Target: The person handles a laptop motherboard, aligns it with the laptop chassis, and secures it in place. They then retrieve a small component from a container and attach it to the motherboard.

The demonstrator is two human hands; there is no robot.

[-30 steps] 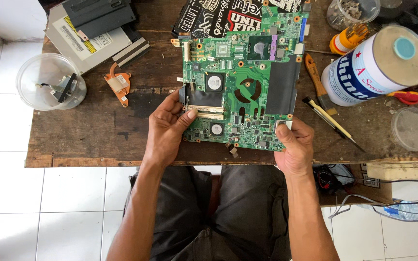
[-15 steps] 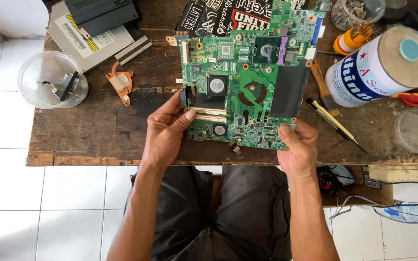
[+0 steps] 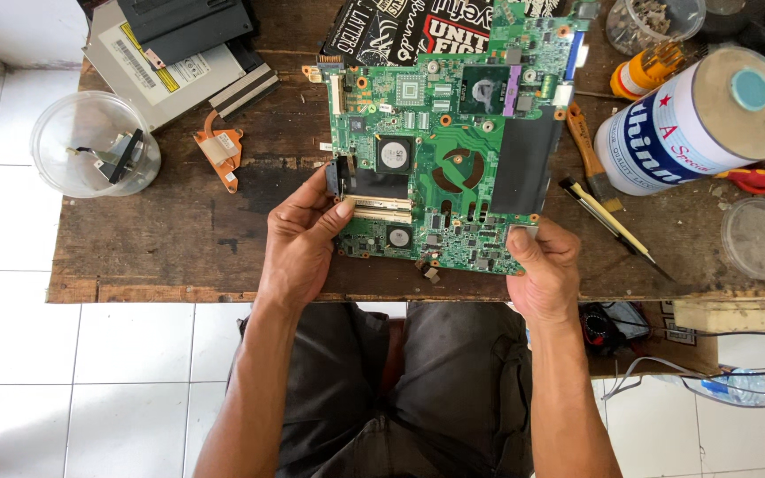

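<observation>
A large green laptop motherboard [image 3: 453,150] lies over the middle of a worn wooden workbench [image 3: 179,239]. My left hand [image 3: 301,237] grips its left edge, thumb on a pale connector slot. My right hand [image 3: 542,265] pinches the board's near right corner, fingers curled around a small metal part. Both forearms reach up from my lap at the bench's near edge.
A white and blue tin can [image 3: 697,119] lies at the right, with a yellow-handled tool [image 3: 644,66] and a pen-like tool [image 3: 608,221] beside it. A clear bowl [image 3: 95,146], an optical drive [image 3: 166,66] and a small copper part [image 3: 220,150] sit on the left. A clear lid [image 3: 759,237] rests at right.
The motherboard and both hands have shifted slightly away from me and to the right on the bench. The grips on the board look the same.
</observation>
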